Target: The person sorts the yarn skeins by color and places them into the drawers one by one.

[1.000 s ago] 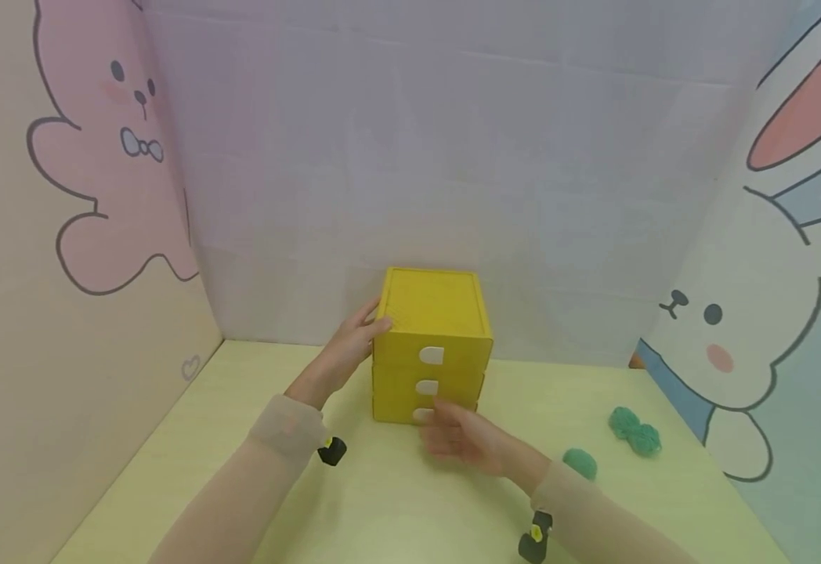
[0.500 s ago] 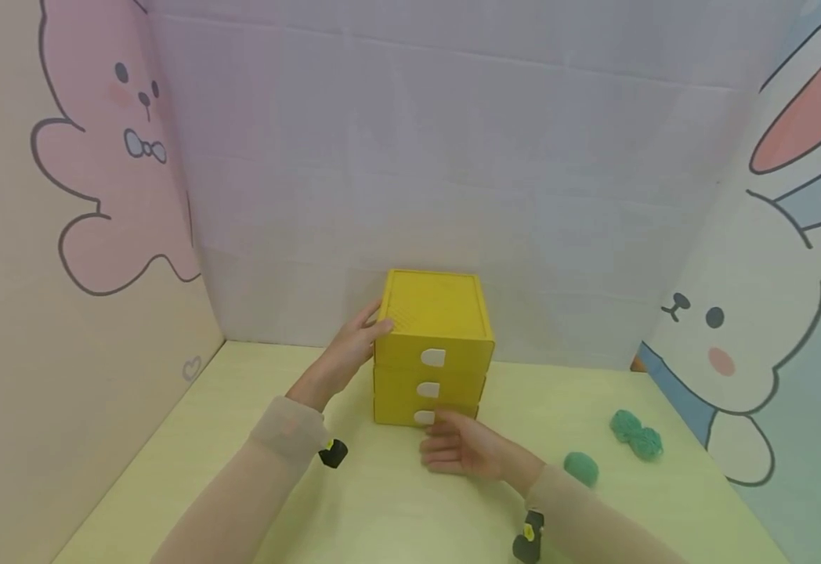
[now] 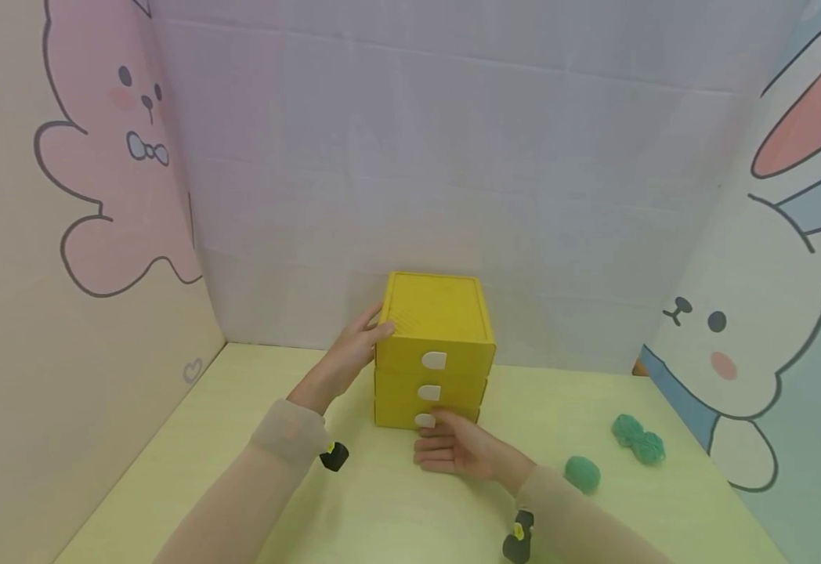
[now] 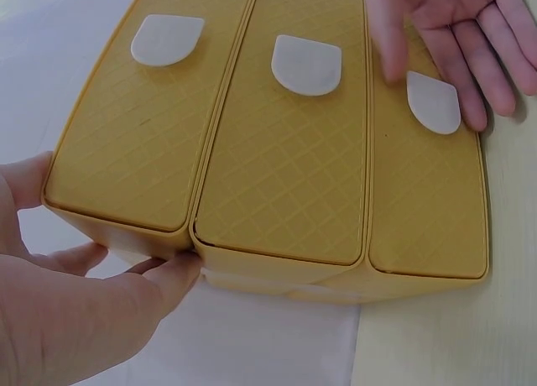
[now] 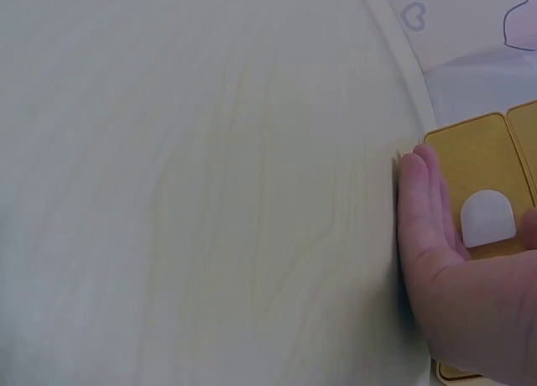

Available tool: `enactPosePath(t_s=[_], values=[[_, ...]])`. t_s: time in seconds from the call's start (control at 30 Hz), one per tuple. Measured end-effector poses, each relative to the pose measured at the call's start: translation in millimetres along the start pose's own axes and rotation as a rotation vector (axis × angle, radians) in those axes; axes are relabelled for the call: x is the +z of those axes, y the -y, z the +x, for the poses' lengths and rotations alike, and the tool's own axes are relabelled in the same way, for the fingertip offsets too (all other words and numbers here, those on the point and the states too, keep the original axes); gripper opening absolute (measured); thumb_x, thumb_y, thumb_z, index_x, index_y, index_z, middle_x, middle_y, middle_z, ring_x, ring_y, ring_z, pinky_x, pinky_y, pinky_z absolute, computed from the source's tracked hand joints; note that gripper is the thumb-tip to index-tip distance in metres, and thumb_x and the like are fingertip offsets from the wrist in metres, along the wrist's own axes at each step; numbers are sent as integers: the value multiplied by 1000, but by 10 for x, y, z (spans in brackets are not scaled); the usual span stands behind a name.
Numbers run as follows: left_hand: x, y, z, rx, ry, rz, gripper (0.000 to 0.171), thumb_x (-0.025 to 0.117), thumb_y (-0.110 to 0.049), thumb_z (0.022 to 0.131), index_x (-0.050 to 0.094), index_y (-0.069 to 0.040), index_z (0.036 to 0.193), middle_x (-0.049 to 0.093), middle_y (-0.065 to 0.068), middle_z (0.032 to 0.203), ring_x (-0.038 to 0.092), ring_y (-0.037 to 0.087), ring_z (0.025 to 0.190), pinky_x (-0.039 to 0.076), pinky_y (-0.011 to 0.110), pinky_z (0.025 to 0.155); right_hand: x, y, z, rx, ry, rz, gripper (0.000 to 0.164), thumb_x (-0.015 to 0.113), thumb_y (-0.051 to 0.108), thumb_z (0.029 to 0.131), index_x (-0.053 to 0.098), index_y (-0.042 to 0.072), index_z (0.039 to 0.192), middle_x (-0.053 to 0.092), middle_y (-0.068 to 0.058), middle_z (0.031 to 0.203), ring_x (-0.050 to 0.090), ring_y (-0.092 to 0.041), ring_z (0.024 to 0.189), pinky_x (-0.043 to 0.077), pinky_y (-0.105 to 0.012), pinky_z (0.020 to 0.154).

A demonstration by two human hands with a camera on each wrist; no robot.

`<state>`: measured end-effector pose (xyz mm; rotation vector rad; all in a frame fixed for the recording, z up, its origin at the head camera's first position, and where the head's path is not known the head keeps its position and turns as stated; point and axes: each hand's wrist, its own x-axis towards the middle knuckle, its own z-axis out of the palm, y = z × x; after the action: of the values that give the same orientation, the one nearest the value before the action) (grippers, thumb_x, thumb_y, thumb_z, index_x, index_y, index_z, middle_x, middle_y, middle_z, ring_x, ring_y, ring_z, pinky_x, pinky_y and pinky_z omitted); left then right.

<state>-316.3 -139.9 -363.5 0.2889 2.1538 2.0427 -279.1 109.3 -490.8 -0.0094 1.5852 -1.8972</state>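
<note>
A yellow drawer unit (image 3: 439, 309) with three stacked drawers stands against the back wall, each drawer front bearing a white tab handle (image 4: 307, 65). My left hand (image 3: 347, 356) rests on its left side, thumb over the top edge and fingers along the side wall. My right hand (image 3: 470, 448) is at the bottom drawer (image 4: 428, 201), palm up with fingers extended. Its thumb is right at the bottom tab (image 4: 434, 102), and the fingers lie below it, close over the table. All three drawers sit closed in the unit.
A green yarn ball (image 3: 583, 475) lies beside my right sleeve. Farther right on the pale table (image 3: 382, 509) is a green yarn bundle (image 3: 638, 439) pinched in the middle. Cloth walls (image 3: 453, 157) with cartoon animals enclose the back and sides.
My right hand has shifted slightly left and down, from in front of the lower drawers to the bottom tab. The left hand keeps its place on the unit.
</note>
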Motion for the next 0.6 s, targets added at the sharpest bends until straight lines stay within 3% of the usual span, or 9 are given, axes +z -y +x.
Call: enactPosePath(t_s=[0.6], values=[[5, 10, 2, -13, -10, 9, 73, 57, -39, 110, 19, -29, 172, 26, 8, 175, 25, 31, 161, 22, 58, 130, 14, -57, 75, -8, -20, 34, 70, 54, 42, 110, 48, -18, 145, 71, -26, 126, 70, -38, 119, 55, -50, 108]])
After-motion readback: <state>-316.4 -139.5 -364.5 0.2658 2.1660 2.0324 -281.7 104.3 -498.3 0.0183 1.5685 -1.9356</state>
